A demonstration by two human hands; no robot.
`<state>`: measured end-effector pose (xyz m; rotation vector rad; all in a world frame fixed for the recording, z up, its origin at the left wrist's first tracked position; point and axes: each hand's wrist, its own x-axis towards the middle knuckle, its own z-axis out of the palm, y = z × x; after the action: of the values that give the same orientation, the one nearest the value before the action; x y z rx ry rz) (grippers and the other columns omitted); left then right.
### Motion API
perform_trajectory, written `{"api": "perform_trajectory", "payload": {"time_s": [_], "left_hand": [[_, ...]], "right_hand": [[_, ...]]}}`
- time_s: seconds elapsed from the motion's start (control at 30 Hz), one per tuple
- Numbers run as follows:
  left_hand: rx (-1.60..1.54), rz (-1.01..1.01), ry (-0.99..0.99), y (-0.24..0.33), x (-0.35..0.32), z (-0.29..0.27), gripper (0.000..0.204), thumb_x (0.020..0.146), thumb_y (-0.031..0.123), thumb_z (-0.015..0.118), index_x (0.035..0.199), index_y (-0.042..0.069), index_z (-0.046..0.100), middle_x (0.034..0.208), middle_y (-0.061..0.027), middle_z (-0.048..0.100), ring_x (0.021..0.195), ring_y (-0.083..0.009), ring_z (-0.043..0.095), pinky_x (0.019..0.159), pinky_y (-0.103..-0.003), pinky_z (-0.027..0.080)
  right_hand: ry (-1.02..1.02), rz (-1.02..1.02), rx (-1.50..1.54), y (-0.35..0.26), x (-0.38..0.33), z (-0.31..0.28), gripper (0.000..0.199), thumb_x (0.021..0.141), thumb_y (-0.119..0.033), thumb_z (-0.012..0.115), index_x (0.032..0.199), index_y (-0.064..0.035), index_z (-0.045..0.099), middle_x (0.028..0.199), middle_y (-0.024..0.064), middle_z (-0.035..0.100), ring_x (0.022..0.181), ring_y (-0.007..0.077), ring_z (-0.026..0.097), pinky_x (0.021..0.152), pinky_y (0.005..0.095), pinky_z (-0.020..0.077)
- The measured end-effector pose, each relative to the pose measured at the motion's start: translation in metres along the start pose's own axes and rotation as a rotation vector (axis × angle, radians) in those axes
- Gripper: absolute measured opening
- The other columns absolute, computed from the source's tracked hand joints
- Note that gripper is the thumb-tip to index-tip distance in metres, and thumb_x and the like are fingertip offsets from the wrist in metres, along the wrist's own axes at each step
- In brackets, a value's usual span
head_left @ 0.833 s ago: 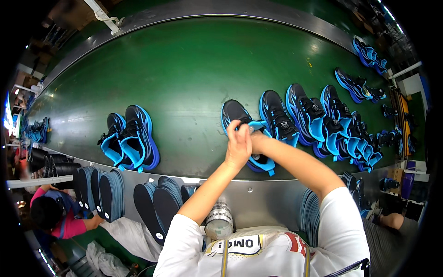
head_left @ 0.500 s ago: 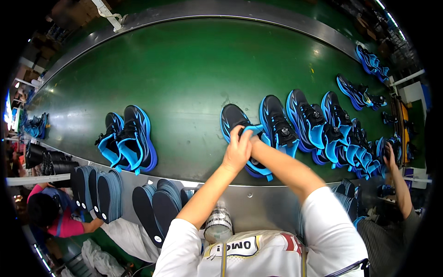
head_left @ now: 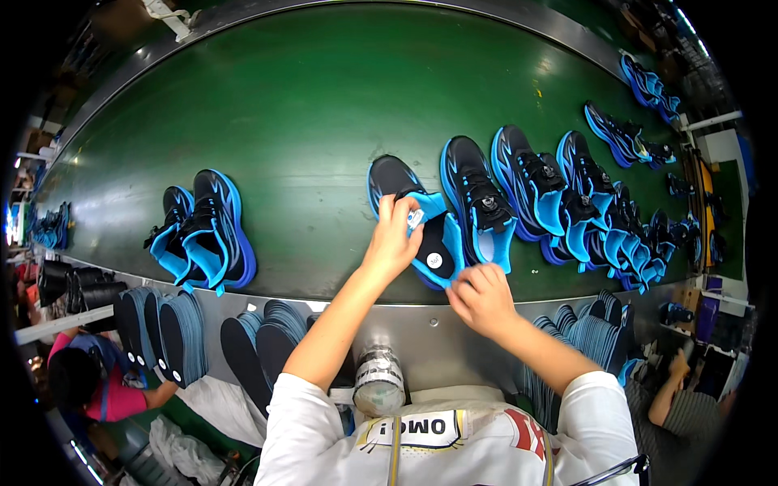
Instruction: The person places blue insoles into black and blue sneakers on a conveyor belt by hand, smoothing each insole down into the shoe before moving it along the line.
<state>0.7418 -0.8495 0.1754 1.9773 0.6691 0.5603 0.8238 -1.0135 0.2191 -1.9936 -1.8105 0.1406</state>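
Note:
A black sneaker with bright blue lining (head_left: 394, 176) lies toe-away on the green surface in front of me. My left hand (head_left: 395, 236) is closed on its tongue, where a small white label shows by the fingers, and keeps the opening wide. Inside lies a dark insole (head_left: 438, 240) with a round white sticker at the heel. Just off the heel of this shoe is my right hand (head_left: 484, 301), its fingers curled together and slightly blurred. Whether anything is between them is hidden. Right beside stands a matching sneaker (head_left: 468, 174).
More sneakers (head_left: 519, 166) line up to the right, and a pair (head_left: 215, 219) stands to the left on the green surface (head_left: 324, 105). Stacks of insoles (head_left: 284, 340) lean along the metal edge, beside a taped clear jar (head_left: 379, 385). Other people sit at both sides.
My right hand has come out of the sneaker and back toward its heel. The insole with its sticker now shows inside. My left hand stays at the tongue.

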Motion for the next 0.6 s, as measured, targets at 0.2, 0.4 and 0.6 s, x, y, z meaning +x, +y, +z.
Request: {"api": "perform_trajectory", "payload": {"time_s": [0.2,0.4,0.6], "left_hand": [[0.112,0.276,0.105,0.019,-0.042,-0.003,0.023,0.065,0.000,0.064,0.085,0.003,0.053,0.094,-0.0150,0.048,0.088,-0.0303,0.050,0.072,-0.033,0.043],[0.536,0.426,0.199,0.000,0.004,-0.049,0.010,0.070,0.004,0.061,0.079,0.004,0.056,0.086,-0.0158,0.055,0.073,-0.0282,0.056,0.060,-0.034,0.047],[0.550,0.144,0.152,0.005,0.044,-0.107,0.010,0.078,0.009,0.054,0.085,0.001,0.053,0.076,-0.0141,0.058,0.070,-0.0225,0.058,0.061,-0.029,0.045]], "right_hand": [[0.008,0.130,0.122,-0.015,-0.060,0.010,0.023,0.067,-0.009,0.062,0.089,-0.0059,0.055,0.090,0.0069,0.050,0.077,0.0240,0.049,0.069,0.0341,0.0382],[0.121,0.165,0.262,-0.015,-0.065,-0.056,0.037,0.066,-0.007,0.063,0.101,-0.0052,0.053,0.105,0.0134,0.047,0.097,0.0289,0.047,0.081,0.0362,0.0372],[0.778,0.833,-0.128,0.096,-0.199,-0.200,0.031,0.071,-0.002,0.052,0.102,-0.0010,0.052,0.107,0.0124,0.046,0.099,0.0246,0.046,0.083,0.0307,0.0379]]}}
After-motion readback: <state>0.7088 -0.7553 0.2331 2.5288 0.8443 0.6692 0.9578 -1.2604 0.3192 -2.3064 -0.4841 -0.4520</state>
